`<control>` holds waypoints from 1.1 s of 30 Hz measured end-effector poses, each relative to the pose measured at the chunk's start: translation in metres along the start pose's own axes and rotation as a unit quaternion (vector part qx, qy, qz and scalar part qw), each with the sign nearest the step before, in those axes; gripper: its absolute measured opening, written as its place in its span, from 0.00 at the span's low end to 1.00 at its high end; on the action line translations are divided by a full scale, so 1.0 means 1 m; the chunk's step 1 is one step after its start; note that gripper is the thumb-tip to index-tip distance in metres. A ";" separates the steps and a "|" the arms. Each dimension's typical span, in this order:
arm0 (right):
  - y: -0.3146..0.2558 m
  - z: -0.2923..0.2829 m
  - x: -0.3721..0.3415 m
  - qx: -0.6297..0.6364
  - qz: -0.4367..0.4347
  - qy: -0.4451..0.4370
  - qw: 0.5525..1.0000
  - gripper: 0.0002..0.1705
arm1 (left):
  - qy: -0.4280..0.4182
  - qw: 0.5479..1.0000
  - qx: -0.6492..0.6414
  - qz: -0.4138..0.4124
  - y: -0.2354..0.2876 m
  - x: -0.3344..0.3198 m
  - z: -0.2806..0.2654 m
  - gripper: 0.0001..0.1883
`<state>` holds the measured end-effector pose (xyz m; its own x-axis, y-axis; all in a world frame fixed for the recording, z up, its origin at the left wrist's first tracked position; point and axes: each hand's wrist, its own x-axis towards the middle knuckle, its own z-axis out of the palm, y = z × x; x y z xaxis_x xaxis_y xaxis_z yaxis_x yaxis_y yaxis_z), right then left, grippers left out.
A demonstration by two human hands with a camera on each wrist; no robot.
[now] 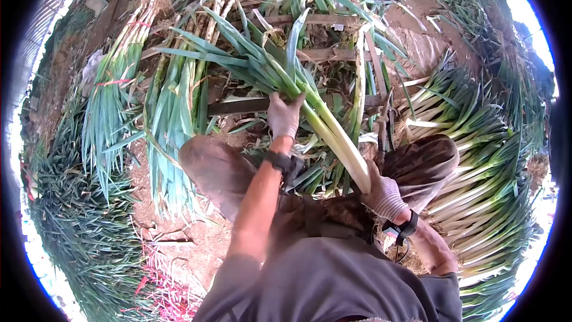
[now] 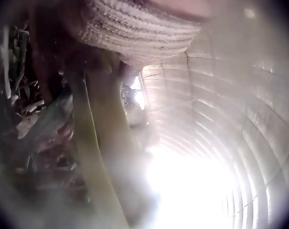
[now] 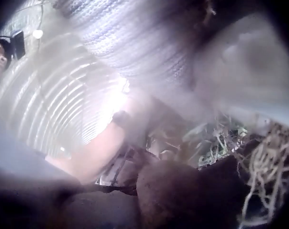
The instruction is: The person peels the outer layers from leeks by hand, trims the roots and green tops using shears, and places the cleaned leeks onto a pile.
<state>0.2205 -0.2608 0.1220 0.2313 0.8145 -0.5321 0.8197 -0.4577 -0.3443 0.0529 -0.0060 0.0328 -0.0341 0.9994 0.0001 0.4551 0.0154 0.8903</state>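
Observation:
A few large leeks slant across the person's lap, leaves toward the upper left and white ends toward the lower right. The gloved left hand grips them where the green leaves begin. Around their white lower end curls the right hand, in a striped knit glove, close to the right knee. From the left wrist, pale green stalks run down below the glove cuff. Stringy roots hang at the right side of the right wrist view, below the blurred white stalk.
Leek bundles with red ties lie at the upper left, beside another bundle. A long row of loose leeks lines the right side. Dark green leaves and pink strips lie lower left. A flat bar crosses before the knees.

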 end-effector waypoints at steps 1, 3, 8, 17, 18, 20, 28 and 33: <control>0.002 0.003 0.000 -0.010 -0.004 0.007 1.000 0.55 | -0.021 0.999 0.049 -0.011 0.002 0.009 -0.001 0.33; 0.006 0.004 0.001 -0.034 -0.005 0.016 0.999 0.56 | -0.076 0.990 0.118 -0.015 0.009 0.028 -0.006 0.31; 0.004 0.002 0.000 -0.055 -0.008 0.019 0.998 0.57 | -0.129 0.960 0.249 0.008 0.017 0.043 -0.008 0.31; 0.022 0.008 -0.003 -0.019 -0.037 0.014 0.999 0.56 | -0.254 0.885 0.218 0.325 0.052 0.017 -0.019 0.08; 0.023 0.005 -0.003 -0.013 -0.042 0.013 0.999 0.57 | -0.298 0.707 0.319 0.557 0.065 0.005 -0.016 0.03; 0.022 0.007 -0.003 0.005 -0.046 0.009 0.999 0.58 | -0.452 0.527 0.261 0.670 0.092 -0.049 -0.012 0.02; 0.021 -0.001 0.001 0.036 -0.034 -0.010 0.999 0.58 | -0.227 0.928 -0.220 0.197 0.158 0.071 -0.017 0.09; 0.025 -0.014 0.000 0.066 -0.047 -0.015 0.997 0.60 | -0.161 0.948 -0.264 0.068 0.074 0.049 -0.038 0.15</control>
<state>0.2488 -0.2672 0.1242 0.1386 0.8462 -0.5145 0.7610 -0.4234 -0.4914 0.0507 0.0433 0.1163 0.3060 0.9497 0.0671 -0.0761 -0.0458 0.9960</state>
